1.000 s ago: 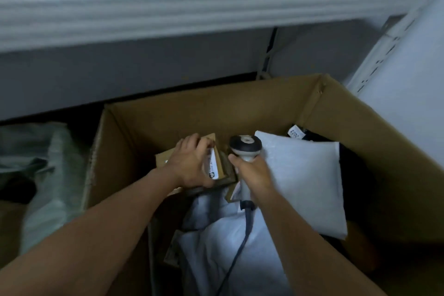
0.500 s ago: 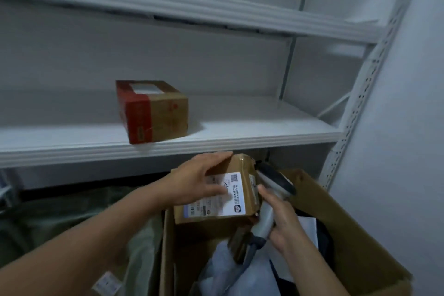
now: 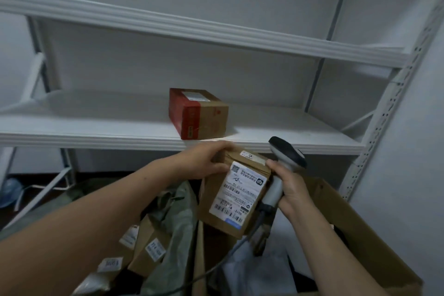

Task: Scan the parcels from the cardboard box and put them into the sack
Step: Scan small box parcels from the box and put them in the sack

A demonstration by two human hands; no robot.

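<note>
Hands [image 3: 204,161] [image 3: 292,191] around parcel [image 3: 236,196] and scanner [image 3: 287,151]

parcel [image 3: 230,199]: brown, white label (tilted) | sack [image 3: 182,218]: green, crumpled | cardboard box [image 3: 360,235]: open

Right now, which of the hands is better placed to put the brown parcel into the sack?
The left hand: it grips the brown parcel, and the green sack lies below on that side. The right hand is busy holding the scanner.
</note>
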